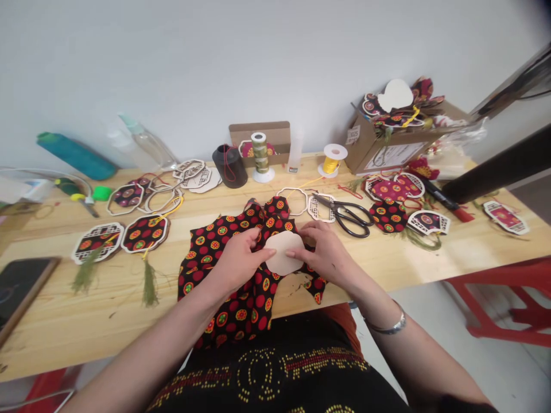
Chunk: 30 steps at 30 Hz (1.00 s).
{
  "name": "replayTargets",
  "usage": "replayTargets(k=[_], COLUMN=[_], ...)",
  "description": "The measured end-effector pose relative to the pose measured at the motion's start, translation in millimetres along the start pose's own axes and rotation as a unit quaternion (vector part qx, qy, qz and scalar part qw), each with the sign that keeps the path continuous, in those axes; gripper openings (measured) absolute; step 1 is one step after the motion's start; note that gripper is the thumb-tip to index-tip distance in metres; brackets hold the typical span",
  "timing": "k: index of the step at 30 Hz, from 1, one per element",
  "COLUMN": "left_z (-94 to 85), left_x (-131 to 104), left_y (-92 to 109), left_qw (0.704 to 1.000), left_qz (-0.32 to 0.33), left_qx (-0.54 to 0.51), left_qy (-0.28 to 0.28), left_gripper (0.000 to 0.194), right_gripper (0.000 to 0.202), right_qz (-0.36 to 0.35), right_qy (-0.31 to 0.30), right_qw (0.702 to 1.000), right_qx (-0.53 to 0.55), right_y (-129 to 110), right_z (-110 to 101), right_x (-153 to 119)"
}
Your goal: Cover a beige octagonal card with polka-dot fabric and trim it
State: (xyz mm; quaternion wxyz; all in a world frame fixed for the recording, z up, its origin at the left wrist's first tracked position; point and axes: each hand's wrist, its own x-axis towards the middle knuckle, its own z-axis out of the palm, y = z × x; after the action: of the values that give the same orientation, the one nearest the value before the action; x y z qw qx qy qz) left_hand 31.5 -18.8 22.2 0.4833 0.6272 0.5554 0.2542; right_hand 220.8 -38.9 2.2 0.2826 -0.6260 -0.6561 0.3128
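A cream scalloped flat piece [282, 261], like card or thin board, lies over black fabric [206, 252] printed with red dots and flowers. My left hand [241, 258] pinches the piece's left side, thumb on top and fingers curled beneath among the cloth. From the right, my right hand [325, 249] grips it the same way, its thumb almost meeting the other. The fabric spreads leftward and hangs over the table's front edge. Just beyond my right hand lie black-handled scissors [350, 218], beside a pale fretwork frame [321, 207].
Tasselled ornaments [145, 234] lie at left near a phone [26, 287]. Thread spools [260, 155], a dark thread cone [230, 166] and a yellow spool [331, 162] stand at the back. A cardboard box [387, 152] of ornaments and a black post [499, 166] are at right.
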Motion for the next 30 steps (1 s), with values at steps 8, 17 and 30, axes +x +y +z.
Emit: replayTargets(k=[8,17,30], left_z=[-1.0,-3.4,-6.3], left_x=[1.7,-2.2,-9.0], left_y=[-8.3,-3.1,-1.9], left_qw=[0.993,1.0,0.985], left_qz=[-0.043,-0.017,-0.014], left_qx=[-0.099,-0.022,-0.153], left_qy=[-0.041,-0.008,-0.074], left_gripper=[0.023,0.01,0.011], right_gripper=[0.028,0.025,0.022], right_qz=[0.016,0.056,0.044], right_qy=[-0.047,-0.097,-0.268], right_qw=[0.998,0.983,0.898], right_qx=[0.05,0.146,0.346], right_y=[-7.7,-4.0,-12.6], right_z=[-5.8,-9.4,-20.9], right_x=[7.1,7.9,9.5])
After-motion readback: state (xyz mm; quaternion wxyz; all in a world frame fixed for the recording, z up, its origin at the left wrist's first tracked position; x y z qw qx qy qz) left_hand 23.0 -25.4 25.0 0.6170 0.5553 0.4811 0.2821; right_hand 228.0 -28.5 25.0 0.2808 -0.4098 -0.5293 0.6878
